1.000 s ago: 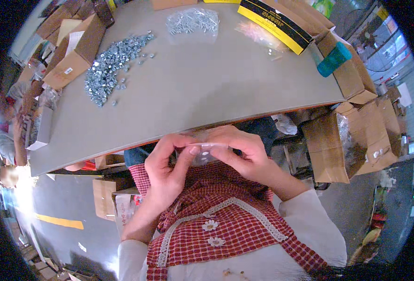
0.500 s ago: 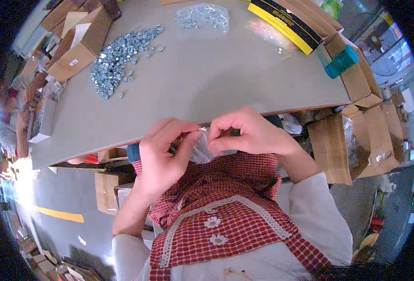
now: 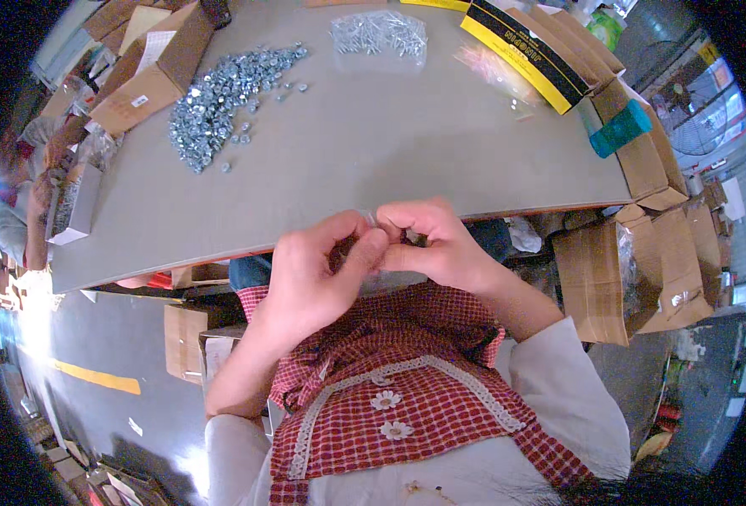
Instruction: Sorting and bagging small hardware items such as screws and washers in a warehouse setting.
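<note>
Clear plastic is the material of the small bag (image 3: 397, 279), which is in the middle of the frame and mostly covered from view. My left hand (image 3: 322, 270) is narrow, with the thumb pressed toward the bent fingers, and my right hand (image 3: 436, 244) is narrow in the same manner, touching the left or nearly so. Both seem to pinch the bag, though which layer each one has, I cannot tell.

For doing this well, I think I should hold the bag only by its edge and use small, soft motions of the thumbs, because such plastic can slip, stick to itself or tear. It would also help to turn the wrists outward a little, so that I see better.

Close beyond is the edge of the grey bench (image 3: 322, 160), which could catch my knuckles, and beneath is my red checked apron (image 3: 390, 371). Toward the upper left of the frame lies a loose heap of shiny metal pieces (image 3: 221, 101); at the top, a clear packet of screws (image 3: 379, 35); at the upper right, a black and yellow box (image 3: 529, 52), with a teal roll (image 3: 620, 128) near it. All these are well apart from my fingers.
</note>
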`<act>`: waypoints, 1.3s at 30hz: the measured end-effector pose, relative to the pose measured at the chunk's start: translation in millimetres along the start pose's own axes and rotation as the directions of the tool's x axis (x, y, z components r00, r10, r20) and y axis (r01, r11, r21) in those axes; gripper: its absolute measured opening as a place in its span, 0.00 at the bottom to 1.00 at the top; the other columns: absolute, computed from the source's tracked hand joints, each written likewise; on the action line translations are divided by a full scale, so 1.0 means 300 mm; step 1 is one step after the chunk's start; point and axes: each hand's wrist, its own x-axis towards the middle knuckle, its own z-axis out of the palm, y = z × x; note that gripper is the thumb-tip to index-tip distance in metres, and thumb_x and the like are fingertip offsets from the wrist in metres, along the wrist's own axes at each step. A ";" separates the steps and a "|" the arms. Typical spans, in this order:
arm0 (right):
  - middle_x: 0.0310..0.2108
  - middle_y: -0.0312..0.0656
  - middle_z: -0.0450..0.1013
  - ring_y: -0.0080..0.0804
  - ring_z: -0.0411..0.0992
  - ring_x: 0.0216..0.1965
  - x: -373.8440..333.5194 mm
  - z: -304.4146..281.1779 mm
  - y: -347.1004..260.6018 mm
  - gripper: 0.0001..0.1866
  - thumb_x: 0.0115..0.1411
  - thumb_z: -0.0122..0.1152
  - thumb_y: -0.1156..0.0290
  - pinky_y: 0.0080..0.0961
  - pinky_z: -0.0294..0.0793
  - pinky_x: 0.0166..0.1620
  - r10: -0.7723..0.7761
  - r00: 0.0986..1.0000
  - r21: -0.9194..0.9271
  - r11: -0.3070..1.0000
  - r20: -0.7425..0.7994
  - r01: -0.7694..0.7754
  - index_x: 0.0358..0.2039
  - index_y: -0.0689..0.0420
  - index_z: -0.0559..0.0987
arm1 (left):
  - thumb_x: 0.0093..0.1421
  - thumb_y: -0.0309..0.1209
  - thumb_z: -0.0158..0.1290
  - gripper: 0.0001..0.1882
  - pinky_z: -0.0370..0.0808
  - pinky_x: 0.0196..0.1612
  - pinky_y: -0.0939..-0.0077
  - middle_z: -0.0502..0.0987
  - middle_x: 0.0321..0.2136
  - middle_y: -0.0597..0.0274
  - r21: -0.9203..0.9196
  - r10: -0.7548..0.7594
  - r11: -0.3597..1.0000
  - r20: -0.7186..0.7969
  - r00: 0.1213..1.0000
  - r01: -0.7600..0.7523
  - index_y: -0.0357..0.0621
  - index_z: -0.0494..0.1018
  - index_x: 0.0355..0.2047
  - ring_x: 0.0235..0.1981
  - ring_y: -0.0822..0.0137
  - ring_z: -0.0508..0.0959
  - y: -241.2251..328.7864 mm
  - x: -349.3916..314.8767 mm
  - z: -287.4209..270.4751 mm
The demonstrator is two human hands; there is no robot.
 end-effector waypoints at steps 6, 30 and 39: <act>0.19 0.31 0.68 0.17 0.63 0.24 -0.013 -0.024 0.026 0.13 0.56 0.68 0.66 0.21 0.61 0.29 0.037 0.997 0.076 0.996 0.070 -0.042 0.23 0.56 0.74 | 0.65 0.27 0.52 0.08 0.70 0.27 0.80 0.76 0.19 0.63 -0.128 0.007 0.992 0.056 0.998 0.001 0.34 0.76 0.32 0.23 0.78 0.73 -0.048 0.009 0.005; 0.31 0.46 0.73 0.43 0.73 0.34 -0.032 -0.019 -0.006 0.15 0.65 0.58 0.58 0.36 0.70 0.37 -0.128 0.988 -0.251 0.957 0.083 0.145 0.36 0.59 0.73 | 0.66 0.25 0.49 0.09 0.68 0.29 0.76 0.71 0.21 0.60 -0.072 0.171 0.981 -0.107 0.979 -0.179 0.35 0.71 0.28 0.23 0.72 0.69 -0.059 0.003 0.045; 0.22 0.42 0.72 0.46 0.73 0.29 -0.035 -0.010 -0.036 0.08 0.54 0.62 0.67 0.38 0.71 0.37 0.006 1.000 -0.342 0.940 -0.018 -0.012 0.27 0.58 0.74 | 0.52 0.24 0.58 0.06 0.69 0.24 0.71 0.72 0.19 0.57 0.142 0.320 0.946 -0.247 0.915 -0.293 0.37 0.71 0.24 0.19 0.61 0.71 -0.055 -0.017 0.064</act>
